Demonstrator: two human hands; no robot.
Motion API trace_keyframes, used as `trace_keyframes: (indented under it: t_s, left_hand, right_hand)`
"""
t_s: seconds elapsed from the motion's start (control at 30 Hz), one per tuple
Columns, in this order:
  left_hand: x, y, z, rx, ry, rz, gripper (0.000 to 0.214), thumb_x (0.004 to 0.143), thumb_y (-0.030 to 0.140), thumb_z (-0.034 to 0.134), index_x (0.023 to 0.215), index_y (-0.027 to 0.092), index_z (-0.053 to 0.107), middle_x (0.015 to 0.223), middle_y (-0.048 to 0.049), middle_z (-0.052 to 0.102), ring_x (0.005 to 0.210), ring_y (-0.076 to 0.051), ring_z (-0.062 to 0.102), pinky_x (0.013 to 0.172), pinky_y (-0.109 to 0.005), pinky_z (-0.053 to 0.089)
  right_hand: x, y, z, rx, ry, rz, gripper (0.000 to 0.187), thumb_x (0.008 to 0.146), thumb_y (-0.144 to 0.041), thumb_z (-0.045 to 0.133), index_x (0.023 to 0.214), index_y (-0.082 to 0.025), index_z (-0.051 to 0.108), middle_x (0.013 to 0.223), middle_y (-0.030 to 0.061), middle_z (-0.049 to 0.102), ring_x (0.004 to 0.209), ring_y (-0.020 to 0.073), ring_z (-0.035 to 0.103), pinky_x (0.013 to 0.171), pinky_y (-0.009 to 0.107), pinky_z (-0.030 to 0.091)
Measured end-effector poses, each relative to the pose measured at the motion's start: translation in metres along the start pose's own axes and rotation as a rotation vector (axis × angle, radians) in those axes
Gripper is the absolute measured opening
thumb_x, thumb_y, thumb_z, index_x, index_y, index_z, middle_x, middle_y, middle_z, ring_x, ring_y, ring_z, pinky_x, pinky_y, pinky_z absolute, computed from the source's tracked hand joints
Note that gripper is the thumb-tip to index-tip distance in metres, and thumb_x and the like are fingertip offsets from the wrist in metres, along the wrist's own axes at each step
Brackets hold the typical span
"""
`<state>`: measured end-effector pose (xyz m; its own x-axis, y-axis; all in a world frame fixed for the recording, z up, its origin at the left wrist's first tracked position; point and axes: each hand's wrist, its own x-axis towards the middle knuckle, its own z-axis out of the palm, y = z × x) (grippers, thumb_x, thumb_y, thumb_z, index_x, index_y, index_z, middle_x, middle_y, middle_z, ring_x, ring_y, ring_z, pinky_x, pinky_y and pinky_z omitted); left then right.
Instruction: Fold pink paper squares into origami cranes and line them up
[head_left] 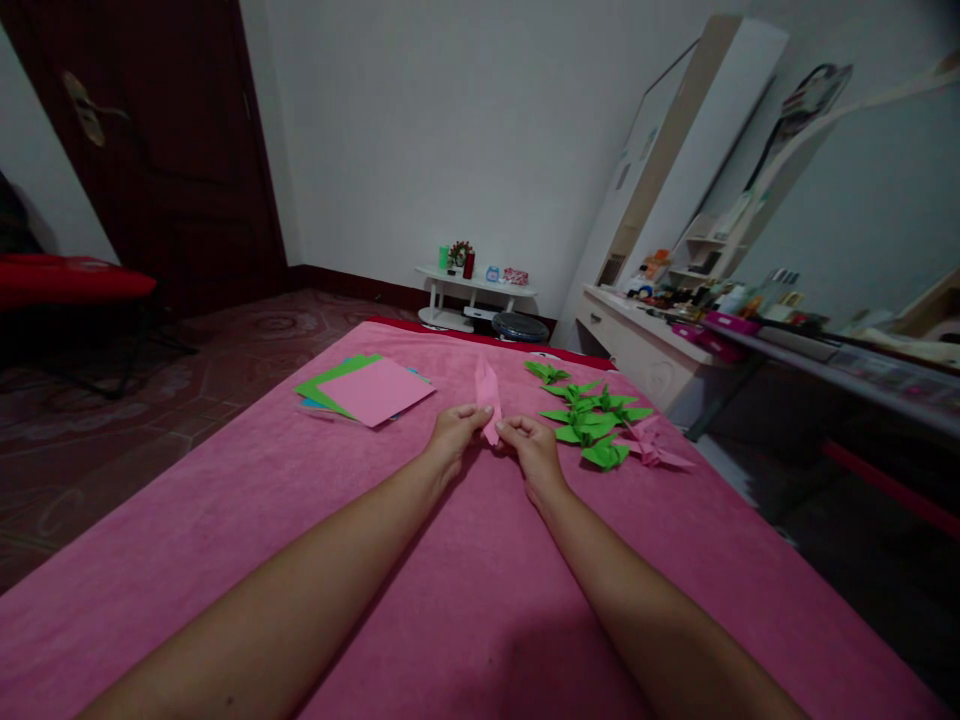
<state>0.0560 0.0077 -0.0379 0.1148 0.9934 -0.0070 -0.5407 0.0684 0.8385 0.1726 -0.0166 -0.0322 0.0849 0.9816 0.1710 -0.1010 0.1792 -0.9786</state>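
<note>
A narrow folded piece of pink origami paper [487, 388] points away from me, a pointed tip at its far end. My left hand [456, 436] pinches its left edge between thumb and fingers. On the other side, my right hand [529, 446] is closed on its lower right corner. Just right of that hand lie several green folded paper cranes [589, 425] and a pink folded paper crane [654, 446]. To the left is a loose stack of square paper [377, 390], pink on top with green and blue sheets beneath.
A pink cloth [420, 580] covers the surface under my arms. Beyond its far edge stands a low white table [480, 283] with small items. A cluttered dressing table [649, 340] is on the right, a dark door [150, 130] at the back left.
</note>
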Motion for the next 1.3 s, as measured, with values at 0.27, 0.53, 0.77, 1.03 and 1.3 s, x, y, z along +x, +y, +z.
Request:
trace_keyframes:
  t_s: [0.27,0.53,0.77,1.03,1.3]
  left_hand:
    - [0.0032,-0.0008,-0.0047,0.021,-0.070,-0.001,0.026,0.060,0.031,0.074,0.061,0.008,0.062,0.054,-0.0045,0.060,0.043,-0.009,0.051,0.047,-0.022,0.040]
    - [0.0068,-0.0070,-0.0058,0.055,-0.081,0.023,0.029,0.061,0.036,0.072,0.059,0.010,0.060,0.054,-0.0055,0.061,0.045,-0.011,0.053,0.049,-0.024,0.040]
    - [0.0023,-0.0053,-0.0036,0.081,-0.053,0.053,0.026,0.059,0.033,0.074,0.059,0.010,0.060,0.051,-0.0030,0.058,0.041,-0.009,0.048,0.044,-0.022,0.034]
    - [0.0015,-0.0061,-0.0018,0.062,-0.016,0.033,0.026,0.055,0.030,0.077,0.056,0.011,0.058,0.048,-0.0012,0.056,0.041,-0.010,0.049,0.044,-0.022,0.035]
    - [0.0013,0.0028,-0.0010,0.002,-0.002,0.006,0.029,0.053,0.030,0.078,0.062,0.010,0.060,0.054,-0.0034,0.060,0.044,-0.010,0.052,0.045,-0.022,0.038]
  right_hand:
    - [0.0018,0.0028,-0.0024,0.003,0.010,-0.010,0.027,0.063,-0.039,0.070,0.064,-0.014,0.063,0.047,-0.0002,0.060,0.042,0.0102,0.052,0.046,0.022,0.042]
    - [0.0036,0.0045,-0.0029,-0.035,0.028,-0.016,0.028,0.060,-0.039,0.071,0.065,-0.013,0.063,0.047,0.0007,0.060,0.041,0.0112,0.053,0.044,0.022,0.043]
    - [0.0052,0.0072,-0.0064,-0.038,-0.023,-0.021,0.020,0.064,-0.033,0.066,0.063,-0.014,0.063,0.047,0.0001,0.059,0.042,0.0114,0.053,0.045,0.023,0.043]
    - [0.0029,0.0037,-0.0046,-0.100,-0.053,-0.062,0.020,0.068,-0.031,0.060,0.057,-0.015,0.056,0.043,-0.0028,0.054,0.037,0.0089,0.047,0.040,0.020,0.036]
    - [0.0017,0.0006,-0.0050,-0.075,-0.119,-0.054,0.021,0.068,-0.030,0.061,0.054,-0.015,0.056,0.043,-0.0019,0.055,0.037,0.0086,0.045,0.039,0.019,0.032]
